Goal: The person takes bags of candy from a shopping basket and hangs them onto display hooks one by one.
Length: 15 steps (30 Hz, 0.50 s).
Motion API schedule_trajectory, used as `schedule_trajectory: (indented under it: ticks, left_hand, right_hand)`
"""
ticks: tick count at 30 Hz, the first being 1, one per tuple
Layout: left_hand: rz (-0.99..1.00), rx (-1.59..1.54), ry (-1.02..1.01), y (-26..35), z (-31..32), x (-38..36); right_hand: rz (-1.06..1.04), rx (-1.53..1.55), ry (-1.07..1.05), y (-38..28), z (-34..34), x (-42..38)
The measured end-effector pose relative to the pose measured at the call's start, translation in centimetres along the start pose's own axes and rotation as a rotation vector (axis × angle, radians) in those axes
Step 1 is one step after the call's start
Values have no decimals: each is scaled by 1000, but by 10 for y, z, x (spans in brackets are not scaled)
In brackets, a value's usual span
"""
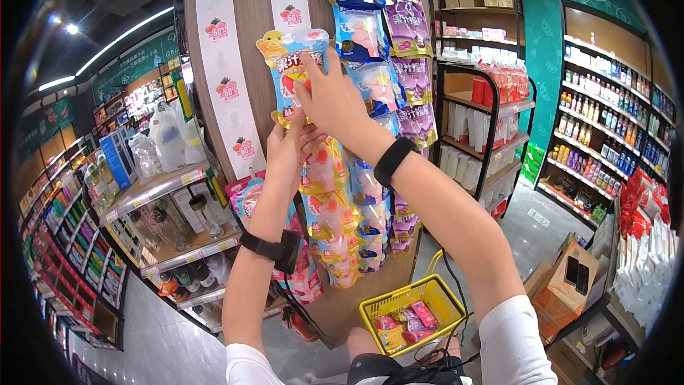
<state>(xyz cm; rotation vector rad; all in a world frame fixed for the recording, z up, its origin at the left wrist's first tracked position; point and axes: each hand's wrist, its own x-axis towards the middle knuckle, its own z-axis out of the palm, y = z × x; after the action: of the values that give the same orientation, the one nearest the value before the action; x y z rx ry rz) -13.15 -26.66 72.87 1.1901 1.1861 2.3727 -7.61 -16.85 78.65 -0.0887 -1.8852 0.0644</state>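
A: What stands farthest left of the hands?
B: A shelf unit (146, 203) with bottles and clear plastic bags on it. Nearer the hands, a white strip (226, 110) runs down a wood-grain panel (253, 11), printed with strawberries and a red "60%".
A: And the left hand (285, 153)?
B: Nearly closed, pinching the bottom edge of the candy bag (285, 64) between thumb and fingers. A black strap (263, 246) circles that wrist.
A: How does the bag look?
B: Glossy and pale blue, yellow toward the bottom, with a yellow cartoon animal at its top left corner and red shapes on the front. It sits just above the left hand, in front of the panel. The big characters start with 果汁 — the rest is partly under fingers — and "44" seems to show low down.
A: The right hand (331, 100)?
B: Its fingers are spread over the bag's right side; I can't tell how hard they press.
A: Right of that?
B: Dark-blue bags (360, 32), the top one also reading 果汁, then purple bags (408, 21). Below the hands, toward the right, a yellow basket (375, 328) holds colourful packets (420, 314).
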Motion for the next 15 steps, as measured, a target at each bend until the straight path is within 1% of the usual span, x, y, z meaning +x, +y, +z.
schedule_trajectory:
  ticks: [1, 4, 5, 7, 8, 15]
  left_hand:
    - [7, 5, 4, -1, -1, 0]
    - [22, 2, -6, 0, -3, 0]
    - [25, -2, -15, 1, -2, 0]
    - [-25, 7, -6, 5, 1, -1]
    - [-49, 12, -1, 7, 2, -1]
    - [-54, -28, -20, 3, -1, 3]
  right_hand:
    - [-38, -62, 32, -3, 1, 0]
    - [-71, -71, -43, -12, -3, 5]
    - [-77, -88, -27, -12, -1, 7]
    - [-90, -123, 3, -13, 4, 12]
    - [-83, -135, -8, -12, 5, 16]
    - [-47, -153, -56, -12, 10, 28]
